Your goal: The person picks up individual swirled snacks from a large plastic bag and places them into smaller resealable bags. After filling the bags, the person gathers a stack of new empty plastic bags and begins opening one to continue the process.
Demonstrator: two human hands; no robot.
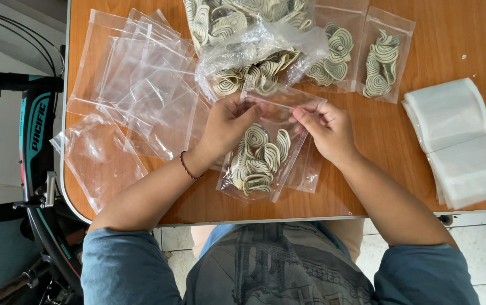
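Both hands pinch the top edge of a small clear bag [260, 158] of spiral snacks: left hand [226, 127] and right hand [326, 129], fingers closed on its mouth. The bag lies on the worktop [423, 56], just below the big open snack bag [254, 51].

I read this location as a home used for small-scale hand packing, not a factory or shop. Evidence follows. The work surface is a light folding-type table [435, 45] with an orange wood-grain top and a metal edge, standing on a plain tiled floor [480, 243]. A bicycle [37, 147] is parked just beside the table's edge, against a pale wall, which suggests a domestic room or hallway. I see loose clear plastic bags [136, 85] spread over the tabletop, a stack of folded white bags [460, 141], and filled snack packets [383, 56] laid flat. No industrial machinery appears anywhere in view.
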